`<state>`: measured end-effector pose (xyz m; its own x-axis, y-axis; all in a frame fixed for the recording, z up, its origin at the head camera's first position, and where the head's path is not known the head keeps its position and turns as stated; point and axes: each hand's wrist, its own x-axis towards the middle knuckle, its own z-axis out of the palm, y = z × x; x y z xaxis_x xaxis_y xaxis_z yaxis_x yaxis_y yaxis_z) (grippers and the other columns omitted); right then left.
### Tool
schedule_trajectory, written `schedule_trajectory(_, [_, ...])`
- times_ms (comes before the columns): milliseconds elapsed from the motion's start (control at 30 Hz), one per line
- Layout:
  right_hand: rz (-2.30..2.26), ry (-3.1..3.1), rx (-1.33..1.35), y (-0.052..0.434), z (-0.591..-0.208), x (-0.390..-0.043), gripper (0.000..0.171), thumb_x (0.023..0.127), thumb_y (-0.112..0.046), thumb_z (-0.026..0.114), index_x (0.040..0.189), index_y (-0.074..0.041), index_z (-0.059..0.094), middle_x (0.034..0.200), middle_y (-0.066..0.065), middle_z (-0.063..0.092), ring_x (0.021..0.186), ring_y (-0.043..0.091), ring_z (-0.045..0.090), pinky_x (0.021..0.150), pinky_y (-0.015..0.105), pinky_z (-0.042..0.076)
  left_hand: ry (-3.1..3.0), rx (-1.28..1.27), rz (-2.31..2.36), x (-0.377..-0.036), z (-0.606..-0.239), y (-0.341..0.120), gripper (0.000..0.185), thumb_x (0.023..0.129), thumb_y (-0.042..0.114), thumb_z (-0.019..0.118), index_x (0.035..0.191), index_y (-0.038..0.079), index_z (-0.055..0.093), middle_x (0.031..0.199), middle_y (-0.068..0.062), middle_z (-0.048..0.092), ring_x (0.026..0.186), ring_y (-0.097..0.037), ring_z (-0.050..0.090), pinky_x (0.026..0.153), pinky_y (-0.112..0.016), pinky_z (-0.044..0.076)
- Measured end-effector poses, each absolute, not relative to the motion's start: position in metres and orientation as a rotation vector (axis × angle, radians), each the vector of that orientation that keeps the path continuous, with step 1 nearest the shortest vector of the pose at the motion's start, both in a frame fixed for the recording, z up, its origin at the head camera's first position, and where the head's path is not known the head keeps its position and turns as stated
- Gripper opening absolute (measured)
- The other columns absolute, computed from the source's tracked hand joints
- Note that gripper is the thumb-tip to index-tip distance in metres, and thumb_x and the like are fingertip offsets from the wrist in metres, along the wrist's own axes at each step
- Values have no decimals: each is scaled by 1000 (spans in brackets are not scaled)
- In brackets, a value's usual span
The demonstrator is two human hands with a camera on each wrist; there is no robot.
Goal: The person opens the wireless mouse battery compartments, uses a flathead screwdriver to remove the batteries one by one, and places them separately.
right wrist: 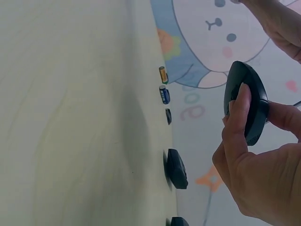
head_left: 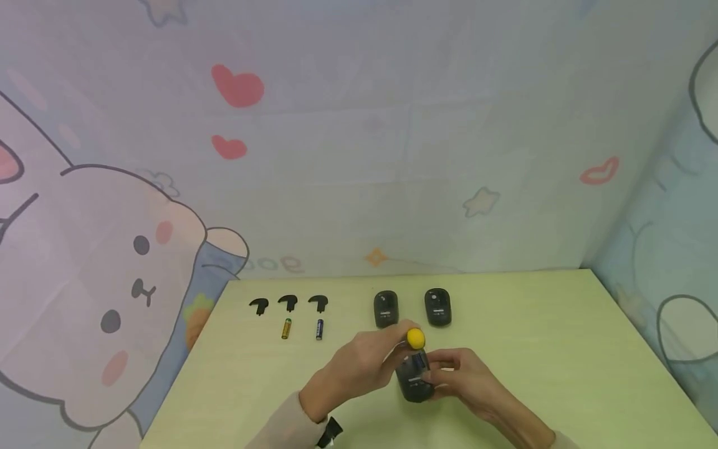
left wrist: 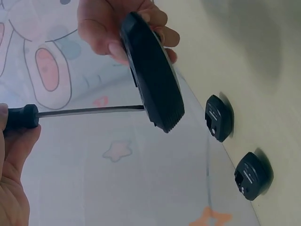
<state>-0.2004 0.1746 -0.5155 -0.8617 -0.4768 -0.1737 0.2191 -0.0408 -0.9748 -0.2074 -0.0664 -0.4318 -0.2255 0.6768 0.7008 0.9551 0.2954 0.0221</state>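
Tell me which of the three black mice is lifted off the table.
The nearest mouse: the right hand holds it up, a screwdriver in the left hand at it; the other two lie flat.

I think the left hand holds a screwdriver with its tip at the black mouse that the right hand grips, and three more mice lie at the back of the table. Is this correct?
Not quite: only two more mice lie at the back of the table, as the head view shows. The rest stands: the left hand holds the screwdriver with its tip at the black mouse, which the right hand grips.
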Motion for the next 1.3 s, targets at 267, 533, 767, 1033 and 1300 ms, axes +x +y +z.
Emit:
schedule_trajectory(267, [-1963,1735,-349,177,-521,-199,54,97,-3,67,140,24,48,105,6,70,94,16,76,84,36,68,-2064,-1417,-806,-218,-427,-71,39,97,1,72,130,6,52,107,-4,76,94,-13,80,87,-10,60])
schedule_trajectory(533, [-1934,1784,-404,176,-524,-196,56,94,0,66,143,20,48,110,8,67,93,16,76,85,37,68,-1997,-1378,-1005,-233,-425,-76,40,97,-4,71,133,1,54,108,-11,79,96,-18,81,84,-11,61])
schedule_trajectory(767, [-1837,1915,-411,184,-497,-199,53,91,-3,75,137,14,56,122,15,69,100,22,77,87,38,68,-1940,-1330,-1383,-238,-432,-78,34,96,-11,67,129,-5,58,106,-23,79,93,-30,81,74,-25,67])
schedule_trajectory(1033, [-1834,1695,-349,191,-491,-203,64,96,-5,66,151,16,40,126,16,64,108,23,72,93,45,66,-1853,-1266,-1449,-239,-424,-81,41,93,-16,68,131,-6,57,111,-27,74,100,-35,78,82,-32,68])
schedule_trajectory(1300, [-1913,1492,-310,184,-499,-196,67,103,-12,59,154,19,29,126,8,70,110,19,72,94,42,64,-1775,-1351,-1320,-229,-427,-67,49,92,-14,68,138,-10,51,110,-21,71,96,-29,77,85,-27,67])
